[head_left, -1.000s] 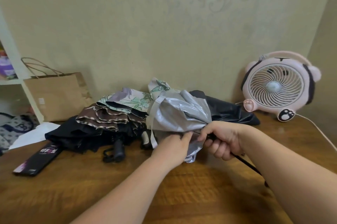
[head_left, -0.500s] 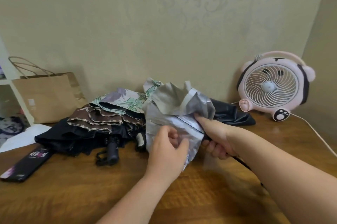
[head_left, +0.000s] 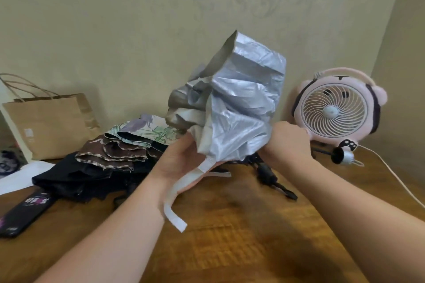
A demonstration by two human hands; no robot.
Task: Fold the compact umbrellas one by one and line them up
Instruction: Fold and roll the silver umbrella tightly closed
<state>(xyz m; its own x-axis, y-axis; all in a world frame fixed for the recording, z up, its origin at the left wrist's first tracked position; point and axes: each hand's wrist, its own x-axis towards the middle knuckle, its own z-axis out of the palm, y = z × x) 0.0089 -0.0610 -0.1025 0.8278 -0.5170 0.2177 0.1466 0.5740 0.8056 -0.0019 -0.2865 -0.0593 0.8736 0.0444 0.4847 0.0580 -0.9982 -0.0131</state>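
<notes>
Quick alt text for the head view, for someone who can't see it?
The left hand and right hand hold a crumpled silver umbrella above the wooden table, its strap dangling. Behind lie a pile of other umbrellas, a paper bag and a pink fan.

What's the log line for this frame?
stage: folding silver umbrella | left hand: grips its base | right hand: grips its side | strap: hanging loose | other umbrellas: piled on table

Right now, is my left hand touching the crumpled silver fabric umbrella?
Touching. Head view: the left hand grips the silver umbrella at its lower edge.
</notes>
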